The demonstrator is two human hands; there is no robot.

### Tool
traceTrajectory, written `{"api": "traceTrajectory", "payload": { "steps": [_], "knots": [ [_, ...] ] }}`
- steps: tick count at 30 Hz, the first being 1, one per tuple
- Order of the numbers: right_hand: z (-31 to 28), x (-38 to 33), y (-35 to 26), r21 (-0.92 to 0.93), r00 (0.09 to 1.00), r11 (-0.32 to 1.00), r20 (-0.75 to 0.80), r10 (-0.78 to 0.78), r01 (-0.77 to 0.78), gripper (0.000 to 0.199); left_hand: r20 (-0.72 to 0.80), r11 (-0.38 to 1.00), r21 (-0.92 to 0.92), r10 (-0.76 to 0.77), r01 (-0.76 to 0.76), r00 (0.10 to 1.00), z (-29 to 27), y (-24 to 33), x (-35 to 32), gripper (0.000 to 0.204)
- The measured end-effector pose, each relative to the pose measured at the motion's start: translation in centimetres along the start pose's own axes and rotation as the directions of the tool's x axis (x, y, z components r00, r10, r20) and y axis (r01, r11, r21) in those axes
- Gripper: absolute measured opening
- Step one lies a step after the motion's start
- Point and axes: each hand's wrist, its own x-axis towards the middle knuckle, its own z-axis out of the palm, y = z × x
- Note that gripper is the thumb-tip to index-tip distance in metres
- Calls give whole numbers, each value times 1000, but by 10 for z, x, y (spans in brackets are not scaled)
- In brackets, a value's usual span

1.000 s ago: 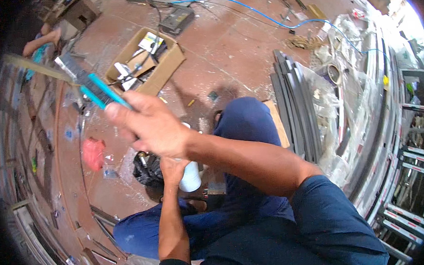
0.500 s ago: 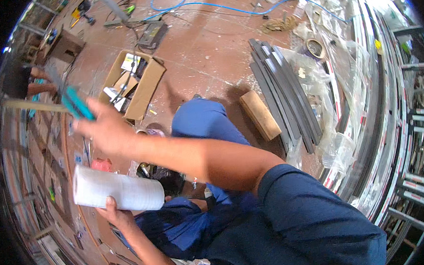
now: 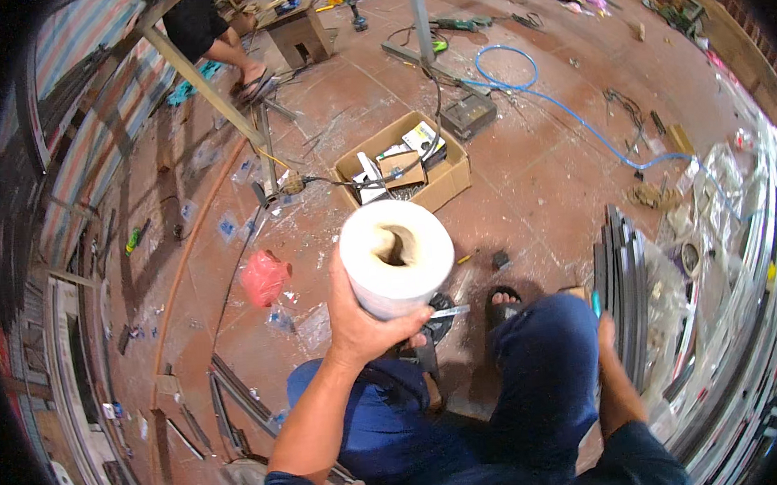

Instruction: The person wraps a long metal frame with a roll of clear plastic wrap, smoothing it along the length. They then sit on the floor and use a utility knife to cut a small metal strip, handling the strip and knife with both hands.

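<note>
My left hand [image 3: 362, 327] is wrapped round a roll of clear plastic film [image 3: 425, 258], holding it up before my knees. One end of the roll faces me, showing the hollow core. Beside my right knee, my right hand [image 3: 606, 340] is low and partly hidden by the leg. A small bit of a teal-handled tool [image 3: 596, 303] shows at its fingers; the rest is out of sight. Close to that hand lies a stack of dark grey metal strips [image 3: 622, 281].
An open cardboard box [image 3: 452, 185] of small parts stands beyond the roll. A red plastic bag [image 3: 266, 277] lies to the left. A blue hose [image 3: 577, 129] curls across the tiled floor. Another person's leg [image 3: 233, 55] is at the far left. Long wrapped profiles [image 3: 726, 382] line the right.
My right hand has swung from the far left to beside my right knee with the teal-handled tool. The film roll has turned from lying sideways to end-on. My view has shifted left.
</note>
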Motion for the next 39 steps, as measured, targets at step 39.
{"api": "traceTrajectory", "payload": {
  "steps": [39],
  "knots": [
    [-276, -152, -390, 984, 455, 134, 67, -888, 118, 61, 326, -92, -933, -621, 347, 712, 43, -8, 63, 87]
  ]
}}
